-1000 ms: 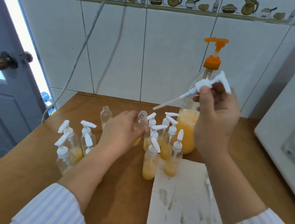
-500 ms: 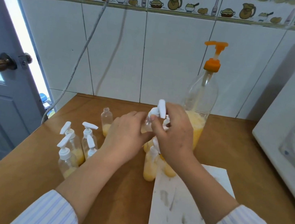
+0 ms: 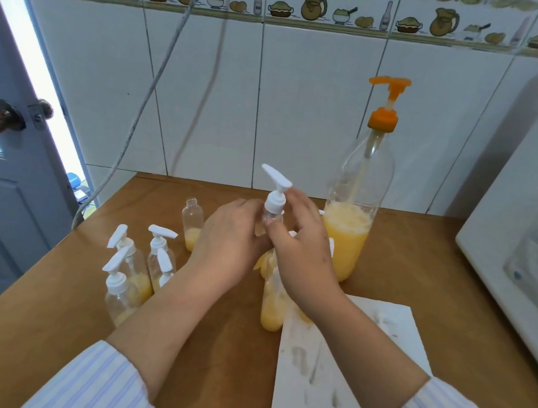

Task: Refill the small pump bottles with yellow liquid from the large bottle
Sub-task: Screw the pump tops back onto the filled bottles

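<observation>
At the middle of the wooden table (image 3: 420,294), my left hand (image 3: 227,243) wraps around a small pump bottle (image 3: 270,219) while my right hand (image 3: 302,253) pinches its white pump cap (image 3: 276,201) between thumb and fingers. The large bottle (image 3: 351,222), about a third full of yellow liquid, stands just right, behind my right hand.
</observation>
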